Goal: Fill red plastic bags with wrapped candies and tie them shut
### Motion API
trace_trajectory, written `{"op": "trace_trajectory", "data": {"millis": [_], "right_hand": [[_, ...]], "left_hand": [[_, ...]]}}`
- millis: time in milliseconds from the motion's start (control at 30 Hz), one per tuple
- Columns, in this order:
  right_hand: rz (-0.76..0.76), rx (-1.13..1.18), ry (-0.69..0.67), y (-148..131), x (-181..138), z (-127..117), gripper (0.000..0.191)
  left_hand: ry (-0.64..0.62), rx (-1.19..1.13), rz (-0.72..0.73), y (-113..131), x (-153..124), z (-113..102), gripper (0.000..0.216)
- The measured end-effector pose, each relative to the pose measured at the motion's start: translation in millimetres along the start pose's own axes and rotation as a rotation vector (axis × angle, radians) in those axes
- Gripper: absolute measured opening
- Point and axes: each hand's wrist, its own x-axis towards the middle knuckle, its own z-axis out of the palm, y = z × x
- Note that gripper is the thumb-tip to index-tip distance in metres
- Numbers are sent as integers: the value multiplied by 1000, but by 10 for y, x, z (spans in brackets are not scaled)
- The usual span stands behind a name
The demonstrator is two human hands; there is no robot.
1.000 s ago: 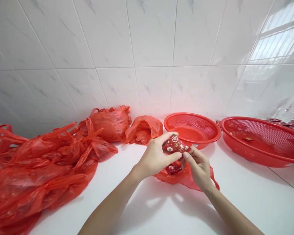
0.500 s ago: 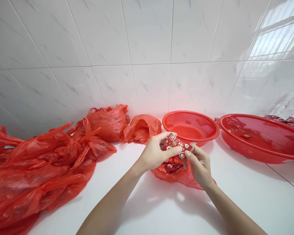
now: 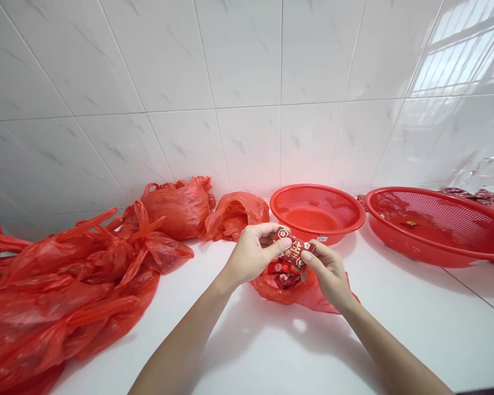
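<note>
Between my two hands is a small red printed packet (image 3: 294, 249) with white flowers and gold characters. My left hand (image 3: 253, 249) pinches its left side, thumb across the front. At the right edge, my right hand (image 3: 328, 271) grips it between thumb and fingers. I cannot tell whether it is a soft wrapper or a thin box. Just below lies an open red plastic bag (image 3: 313, 293) on the white tabletop, with dark red wrapped pieces (image 3: 287, 280) inside. My hands hide part of the bag.
Knotted red plastic bags (image 3: 78, 291) fill the left side. An opened red bag (image 3: 241, 211) stands by the wall. Behind my hands is a round red basket (image 3: 316, 233); a larger red basket (image 3: 432, 244) holds a small yellow-marked item. Patterned packets (image 3: 477, 196) lie at the far right.
The packet has tilted in my hands, and my left thumb has shifted up toward its upper edge. Both hands keep hold of it. The whole view has shifted slightly.
</note>
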Motion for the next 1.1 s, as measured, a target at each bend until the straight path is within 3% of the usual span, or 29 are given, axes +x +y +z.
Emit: {"op": "trace_trajectory", "data": {"millis": [367,567,933,1100], "right_hand": [[29,97,-9,31,-22,-17,26],[37,94,-34,66,-24,-38,25],[27,55,-91,68,-33,-32,20],[27,47,-57,72,-40,-48,21]], "left_hand": [[-88,-11,-80,94,-34,-9,19],[-25,26,-57,86,-28,-3,17],[-38,-31,-77,50,-21,23,27],[-116,-13,-96,55,1,-40,28]]}}
